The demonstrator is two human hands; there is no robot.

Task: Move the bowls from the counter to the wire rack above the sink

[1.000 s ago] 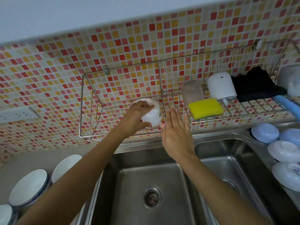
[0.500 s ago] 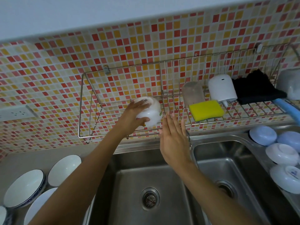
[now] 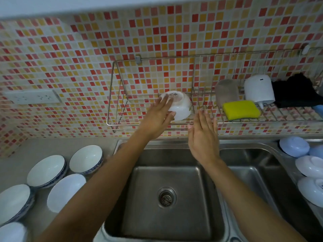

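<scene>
A small white bowl [image 3: 180, 106] lies upside down and tilted in the left bay of the wire rack [image 3: 111, 95] on the tiled wall. My left hand [image 3: 157, 117] grips its left side, fingers over the base and thumb under the rim. My right hand [image 3: 203, 135] is flat and holds nothing, just right of the bowl at the rack's front rail. Several white bowls with blue rims [image 3: 85, 158] sit upright on the counter at the left. More pale bowls [image 3: 294, 146] lie upside down on the right counter.
The rack's right bay holds a yellow sponge [image 3: 241, 110], a frosted cup [image 3: 226, 92], a white dispenser [image 3: 258, 89] and a black cloth [image 3: 297, 92]. A double steel sink [image 3: 167, 198] lies below. A wall socket [image 3: 33, 96] is at the left.
The view has swung left and down, so more of the left counter bowls show. My left hand has tipped the bowl further over in the rack; my right hand stays open beside it.
</scene>
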